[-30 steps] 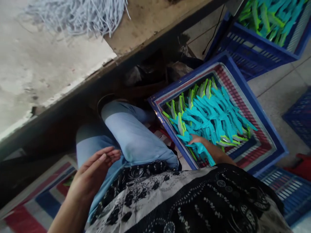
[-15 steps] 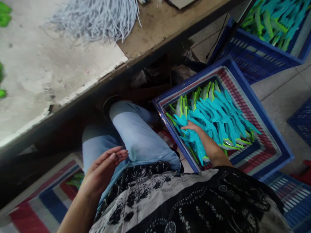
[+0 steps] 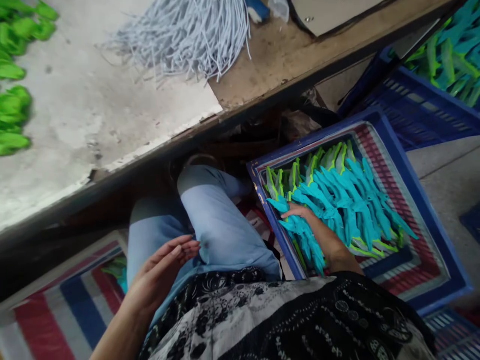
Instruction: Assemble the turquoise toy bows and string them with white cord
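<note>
I sit at a worn workbench (image 3: 97, 115) with my knees under its edge. My right hand (image 3: 300, 214) reaches down into a blue plastic crate (image 3: 416, 172) on the floor at my right and rests on a row of turquoise and lime green shoe pieces (image 3: 337, 200); its fingers curl around some of them, partly hidden. Over my left thigh, near my blue trousers (image 3: 210, 220), hovers my left hand (image 3: 161, 272), empty, with its fingers stretched out together.
A bundle of pale grey laces (image 3: 187, 35) lies on the bench top, and bright green pieces (image 3: 15, 100) sit at its far left. A second blue crate (image 3: 438, 75) of green and turquoise parts stands at upper right. A striped red, white and blue sack (image 3: 56, 320) lies at lower left.
My right hand has slid forward along the row of turquoise pieces toward the crate's near corner. The view has shifted, showing more of the bench top. My left hand has barely moved.
</note>
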Demonstrator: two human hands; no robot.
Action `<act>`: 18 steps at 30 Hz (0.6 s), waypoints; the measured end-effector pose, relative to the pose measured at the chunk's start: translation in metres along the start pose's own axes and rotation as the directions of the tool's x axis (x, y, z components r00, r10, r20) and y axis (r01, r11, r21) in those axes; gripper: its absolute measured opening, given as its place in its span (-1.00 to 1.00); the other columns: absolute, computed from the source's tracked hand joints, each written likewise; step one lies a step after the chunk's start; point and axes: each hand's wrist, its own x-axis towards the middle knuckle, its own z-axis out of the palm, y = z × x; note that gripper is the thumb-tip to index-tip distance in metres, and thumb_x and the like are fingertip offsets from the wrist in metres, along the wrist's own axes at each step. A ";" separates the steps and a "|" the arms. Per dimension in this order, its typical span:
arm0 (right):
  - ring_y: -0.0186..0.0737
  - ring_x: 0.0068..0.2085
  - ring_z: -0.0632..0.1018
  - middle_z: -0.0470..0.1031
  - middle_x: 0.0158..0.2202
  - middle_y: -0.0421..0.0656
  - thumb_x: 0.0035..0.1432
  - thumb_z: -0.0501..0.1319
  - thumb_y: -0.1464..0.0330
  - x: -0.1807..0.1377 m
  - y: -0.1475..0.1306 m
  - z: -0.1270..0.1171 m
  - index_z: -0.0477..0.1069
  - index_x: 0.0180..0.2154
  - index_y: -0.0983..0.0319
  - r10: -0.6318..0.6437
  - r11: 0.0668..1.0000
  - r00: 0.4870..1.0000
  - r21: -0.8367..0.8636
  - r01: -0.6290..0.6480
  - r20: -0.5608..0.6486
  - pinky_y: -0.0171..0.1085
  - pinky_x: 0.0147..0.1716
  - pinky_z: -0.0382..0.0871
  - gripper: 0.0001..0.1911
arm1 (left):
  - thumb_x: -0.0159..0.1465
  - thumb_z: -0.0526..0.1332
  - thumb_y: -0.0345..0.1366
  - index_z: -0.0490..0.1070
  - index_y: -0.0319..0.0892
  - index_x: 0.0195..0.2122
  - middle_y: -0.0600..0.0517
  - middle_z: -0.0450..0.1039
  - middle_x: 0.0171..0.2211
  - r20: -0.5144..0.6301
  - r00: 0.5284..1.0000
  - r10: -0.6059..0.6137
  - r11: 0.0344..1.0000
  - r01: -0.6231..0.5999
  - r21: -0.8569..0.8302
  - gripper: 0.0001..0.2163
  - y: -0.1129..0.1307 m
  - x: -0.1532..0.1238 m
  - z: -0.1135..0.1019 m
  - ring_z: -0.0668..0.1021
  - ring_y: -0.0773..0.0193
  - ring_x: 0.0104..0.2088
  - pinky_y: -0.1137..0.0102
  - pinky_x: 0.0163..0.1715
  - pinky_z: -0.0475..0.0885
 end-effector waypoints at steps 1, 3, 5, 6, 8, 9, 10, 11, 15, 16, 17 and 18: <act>-0.14 -0.25 0.57 0.55 -0.49 -0.23 -0.27 0.45 0.38 0.006 0.005 -0.003 0.46 -0.47 0.28 0.077 0.997 0.996 0.001 -0.077 0.045 -0.24 -0.14 0.46 -0.75 | -0.26 0.54 -0.12 0.62 -0.09 -0.35 -0.04 0.62 -0.35 -0.004 1.000 -0.009 1.000 0.009 0.003 -0.59 0.001 0.001 0.003 0.58 0.15 -0.24 0.42 -0.20 0.51; -0.14 -0.29 0.58 0.55 -0.51 -0.22 -0.30 0.45 0.45 0.013 0.016 -0.008 0.47 -0.47 0.29 0.214 0.976 0.972 0.027 -0.218 0.100 -0.25 -0.17 0.47 -0.75 | -0.26 0.54 -0.13 0.61 -0.12 -0.33 -0.06 0.62 -0.34 0.002 1.000 -0.024 1.000 0.024 0.019 -0.57 0.002 0.001 0.009 0.58 0.14 -0.23 0.41 -0.20 0.51; -0.16 -0.34 0.58 0.56 -0.53 -0.21 -0.27 0.44 0.48 0.015 0.024 -0.011 0.47 -0.47 0.32 0.263 0.959 0.959 0.082 -0.273 0.109 -0.26 -0.21 0.48 -0.77 | -0.25 0.54 -0.14 0.61 -0.15 -0.31 -0.08 0.62 -0.33 0.016 1.000 -0.017 0.999 0.016 0.035 -0.57 0.003 0.000 0.013 0.58 0.13 -0.22 0.40 -0.18 0.50; -0.17 -0.36 0.58 0.56 -0.53 -0.21 -0.25 0.43 0.49 0.014 0.026 -0.011 0.47 -0.46 0.34 0.264 0.955 0.958 0.105 -0.276 0.114 -0.27 -0.22 0.48 -0.78 | -0.23 0.53 -0.15 0.60 -0.15 -0.30 -0.07 0.62 -0.33 0.024 1.000 -0.004 0.999 0.003 0.041 -0.58 0.004 -0.001 0.015 0.58 0.14 -0.22 0.40 -0.18 0.50; -0.22 -0.37 0.58 0.56 -0.52 -0.24 -0.21 0.41 0.48 0.012 0.028 -0.011 0.48 -0.44 0.36 0.241 0.958 0.963 0.128 -0.257 0.124 -0.27 -0.21 0.48 -0.80 | -0.18 0.52 -0.16 0.60 -0.13 -0.30 -0.05 0.62 -0.34 0.039 0.999 0.024 0.998 -0.026 0.051 -0.62 0.004 -0.003 0.018 0.59 0.15 -0.23 0.39 -0.16 0.49; -0.24 -0.38 0.58 0.57 -0.50 -0.25 -0.20 0.41 0.47 0.010 0.029 -0.011 0.49 -0.43 0.36 0.227 0.961 0.966 0.133 -0.243 0.125 -0.27 -0.20 0.49 -0.80 | -0.16 0.51 -0.17 0.60 -0.12 -0.30 -0.03 0.62 -0.34 0.049 0.998 0.032 0.998 -0.035 0.055 -0.64 0.004 -0.003 0.020 0.59 0.16 -0.23 0.38 -0.15 0.49; -0.26 -0.39 0.58 0.57 -0.49 -0.26 -0.20 0.41 0.47 0.007 0.029 -0.010 0.50 -0.41 0.37 0.212 0.964 0.970 0.139 -0.228 0.121 -0.27 -0.20 0.49 -0.78 | -0.15 0.51 -0.18 0.60 -0.11 -0.31 -0.02 0.62 -0.34 0.059 0.998 0.036 0.997 -0.040 0.060 -0.65 0.003 -0.004 0.022 0.59 0.17 -0.23 0.38 -0.15 0.48; -0.27 -0.40 0.58 0.58 -0.48 -0.26 -0.22 0.42 0.46 0.003 0.030 -0.010 0.51 -0.38 0.37 0.197 0.966 0.974 0.145 -0.212 0.112 -0.26 -0.20 0.50 -0.75 | -0.15 0.51 -0.18 0.61 -0.11 -0.31 -0.02 0.62 -0.33 0.069 0.997 0.036 0.997 -0.040 0.065 -0.66 0.002 -0.004 0.023 0.59 0.17 -0.23 0.38 -0.15 0.48; -0.19 -0.36 0.61 0.63 -0.41 -0.22 -0.39 0.49 0.49 -0.019 0.033 0.000 0.55 -0.31 0.32 0.136 0.976 0.989 0.162 -0.142 0.050 -0.15 -0.16 0.54 -0.56 | -0.18 0.51 -0.21 0.59 -0.14 -0.31 -0.03 0.62 -0.36 0.097 0.993 0.059 0.995 -0.067 0.079 -0.63 -0.001 -0.008 0.031 0.59 0.15 -0.24 0.34 -0.14 0.47; -0.16 -0.33 0.61 0.63 -0.39 -0.21 -0.43 0.51 0.50 -0.025 0.033 0.004 0.55 -0.31 0.31 0.119 0.979 0.993 0.161 -0.121 0.025 -0.11 -0.12 0.53 -0.53 | -0.18 0.51 -0.21 0.58 -0.15 -0.31 -0.03 0.62 -0.37 0.113 0.991 0.076 0.993 -0.086 0.087 -0.63 -0.002 -0.009 0.034 0.59 0.15 -0.24 0.33 -0.14 0.47; -0.13 -0.30 0.62 0.63 -0.38 -0.21 -0.45 0.52 0.49 -0.031 0.033 0.009 0.55 -0.32 0.30 0.099 0.983 0.995 0.158 -0.097 -0.006 -0.06 -0.06 0.51 -0.52 | -0.16 0.50 -0.20 0.57 -0.16 -0.30 -0.02 0.61 -0.37 0.138 0.986 0.095 0.988 -0.110 0.107 -0.63 -0.001 -0.010 0.036 0.59 0.16 -0.25 0.32 -0.13 0.47; -0.10 -0.26 0.62 0.63 -0.37 -0.20 -0.47 0.52 0.49 -0.038 0.032 0.013 0.56 -0.33 0.29 0.079 0.986 0.996 0.153 -0.072 -0.041 -0.03 0.00 0.48 -0.51 | -0.14 0.49 -0.19 0.56 -0.16 -0.28 -0.02 0.61 -0.35 0.174 0.978 0.116 0.979 -0.142 0.146 -0.63 -0.001 -0.010 0.039 0.59 0.17 -0.25 0.32 -0.13 0.47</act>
